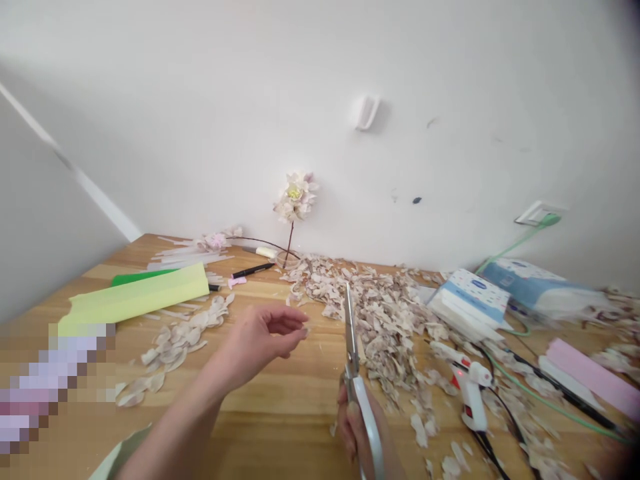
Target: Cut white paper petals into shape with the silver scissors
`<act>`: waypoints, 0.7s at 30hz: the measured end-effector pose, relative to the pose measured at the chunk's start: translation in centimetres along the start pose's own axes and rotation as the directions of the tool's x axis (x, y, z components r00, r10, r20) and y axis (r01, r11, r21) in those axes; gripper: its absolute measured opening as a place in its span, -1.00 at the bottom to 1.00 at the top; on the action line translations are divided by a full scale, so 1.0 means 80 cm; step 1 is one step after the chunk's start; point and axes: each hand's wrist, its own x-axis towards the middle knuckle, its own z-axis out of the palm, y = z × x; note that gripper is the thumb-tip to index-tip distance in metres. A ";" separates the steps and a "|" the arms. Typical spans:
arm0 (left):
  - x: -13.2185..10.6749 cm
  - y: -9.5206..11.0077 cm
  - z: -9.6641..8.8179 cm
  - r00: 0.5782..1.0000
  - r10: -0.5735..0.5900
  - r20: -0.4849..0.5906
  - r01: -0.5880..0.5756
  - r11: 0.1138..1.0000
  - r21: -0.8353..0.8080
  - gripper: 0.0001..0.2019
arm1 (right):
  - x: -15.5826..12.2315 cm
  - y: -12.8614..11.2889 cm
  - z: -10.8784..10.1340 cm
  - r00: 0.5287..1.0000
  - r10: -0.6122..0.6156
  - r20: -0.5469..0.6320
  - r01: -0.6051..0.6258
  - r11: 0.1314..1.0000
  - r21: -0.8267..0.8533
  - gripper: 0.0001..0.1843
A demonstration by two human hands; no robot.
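My right hand [357,427] grips the handles of a pair of scissors [351,333] low in the middle, blades closed and pointing up and away from me. My left hand [263,340] hovers above the wooden table [280,407] just left of the blades, fingers loosely curled towards the thumb, with nothing visible in them. Beyond the blades lies a big heap of pale paper petals and scraps [385,313]. A finished paper flower [296,197] on a thin stem stands at the back against the wall.
Left: a row of cut petals [175,340], a yellow-green paper roll [135,297], a green sheet, a black pen [253,270]. Right: a white glue gun [470,390] with its cable, tissue packs [470,297], pink paper [595,373], a green cord to a wall socket [537,213].
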 end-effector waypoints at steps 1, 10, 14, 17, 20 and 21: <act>-0.001 -0.002 -0.002 1.000 -0.027 0.011 0.027 1.000 0.001 -0.74 | 0.002 0.000 -0.001 1.000 0.016 0.011 -0.016 1.000 0.027 -0.66; -0.012 -0.029 -0.069 0.979 -0.164 -0.120 0.181 0.973 0.143 -0.64 | 0.019 -0.012 -0.004 0.996 0.076 0.050 -0.085 0.974 0.211 -0.51; -0.015 -0.048 -0.123 0.932 -0.207 -0.296 0.287 0.923 0.256 -0.64 | 0.017 -0.019 -0.010 0.999 0.045 0.008 -0.046 0.971 0.233 -0.54; -0.008 -0.068 -0.146 0.914 -0.214 -0.344 0.331 0.883 0.331 -0.67 | 0.015 -0.023 -0.009 0.999 0.025 -0.020 -0.020 0.972 0.235 -0.55; 0.001 -0.082 -0.154 0.903 -0.182 -0.389 0.338 0.860 0.382 -0.69 | 0.015 -0.026 -0.006 0.999 0.014 -0.047 -0.002 0.972 0.236 -0.52; 0.003 -0.084 -0.155 0.894 -0.159 -0.420 0.340 0.850 0.402 -0.68 | 0.016 -0.027 -0.005 0.998 0.012 -0.056 0.001 0.971 0.238 -0.51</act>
